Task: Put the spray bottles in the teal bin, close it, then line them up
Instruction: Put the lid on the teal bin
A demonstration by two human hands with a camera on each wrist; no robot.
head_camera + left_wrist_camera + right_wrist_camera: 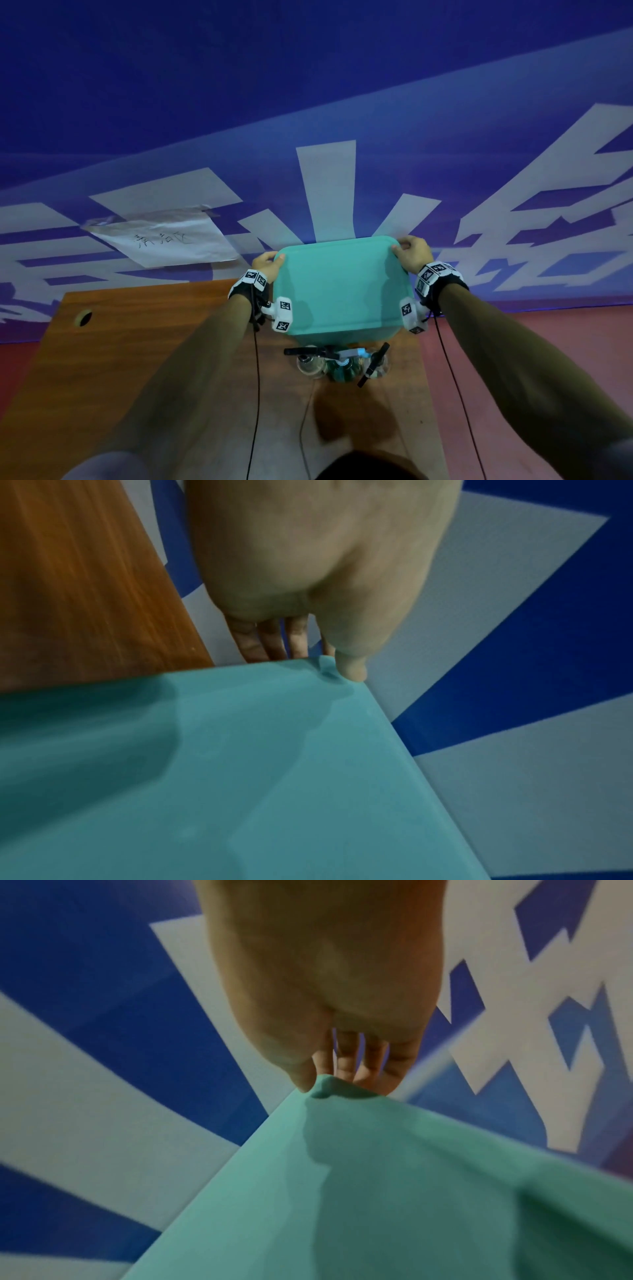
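Observation:
A teal bin (337,291) shows me its flat top face and hangs tilted over the far end of the wooden table. My left hand (269,263) grips its far left corner, thumb on top and fingers under the edge (308,661). At the far right corner my right hand (409,248) pinches the rim the same way (339,1083). Three spray bottles stand close together on the table just in front of the bin: a clear one (310,366), a green one (339,371) and another clear one (378,365). Their black trigger heads point sideways. I cannot see inside the bin.
The wooden table (137,359) has a cable hole (83,318) near its far left corner. A paper sheet (164,236) is taped to the blue and white banner behind it. Red floor (513,342) lies to the right. Thin black cables hang from both wrists.

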